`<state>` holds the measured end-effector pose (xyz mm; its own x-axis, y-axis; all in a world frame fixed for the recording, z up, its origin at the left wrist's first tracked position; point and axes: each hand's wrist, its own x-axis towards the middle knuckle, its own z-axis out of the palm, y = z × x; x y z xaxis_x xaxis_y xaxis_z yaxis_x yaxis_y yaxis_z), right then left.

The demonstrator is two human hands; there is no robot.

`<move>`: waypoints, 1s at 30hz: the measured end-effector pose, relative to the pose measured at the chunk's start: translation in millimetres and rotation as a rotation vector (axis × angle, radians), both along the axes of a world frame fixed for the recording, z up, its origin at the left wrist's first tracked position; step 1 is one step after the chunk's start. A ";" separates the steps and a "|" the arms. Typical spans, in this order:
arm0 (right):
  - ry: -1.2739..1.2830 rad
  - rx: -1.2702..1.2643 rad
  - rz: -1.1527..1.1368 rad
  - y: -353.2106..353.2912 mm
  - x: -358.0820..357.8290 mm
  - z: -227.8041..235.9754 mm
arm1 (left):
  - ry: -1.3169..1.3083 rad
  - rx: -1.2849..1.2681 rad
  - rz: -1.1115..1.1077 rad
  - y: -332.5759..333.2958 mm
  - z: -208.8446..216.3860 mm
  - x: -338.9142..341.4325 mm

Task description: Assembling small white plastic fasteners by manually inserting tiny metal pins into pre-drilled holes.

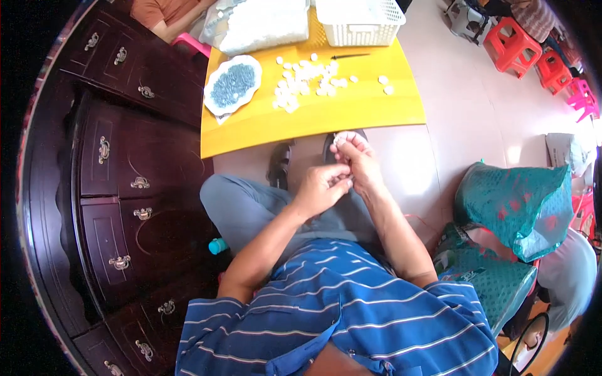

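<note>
Both my hands are held over my lap, just short of the yellow table (326, 116). Between the thumb and fingers of my right hand (359, 160) is a small white piece (339, 141), partly covered by the fingertips. My left hand (323, 188) is closed in a pinch against the lower side of the right hand; whatever it grips is too small to make out. On the table lie many small white round pieces (306, 74), loosely scattered. To their left, a white scalloped dish (256, 62) holds a heap of small dark blue-grey parts.
A thin dark pointed tool (351, 56) lies behind the pieces. At the table's back stand a clear bag of white pieces (266, 28) and a white basket (360, 34). Dark drawers (144, 156) line the left; green bags (508, 200) stand right. Another person's arm (179, 25) shows far left.
</note>
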<state>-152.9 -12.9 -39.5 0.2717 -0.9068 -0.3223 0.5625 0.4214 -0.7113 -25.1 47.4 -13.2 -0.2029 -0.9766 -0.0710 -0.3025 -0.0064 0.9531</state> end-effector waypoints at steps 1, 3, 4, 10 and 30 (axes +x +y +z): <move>0.024 -0.026 0.022 1.5 1.6 -0.5 | 0.049 0.032 0.000 2.1 -6.0 3.0; 0.020 -0.022 0.038 3.3 0.3 -2.7 | 0.154 0.035 0.001 4.9 -15.7 2.3; 0.037 -0.019 0.043 5.6 -0.1 -0.9 | 0.155 0.007 -0.011 6.5 -15.9 1.5; -0.012 -0.015 0.019 5.0 1.1 -3.5 | 0.279 0.040 0.055 5.3 -20.5 2.2; 0.193 -0.226 0.122 9.7 2.1 14.6 | 0.109 -0.168 0.143 -42.8 4.6 71.1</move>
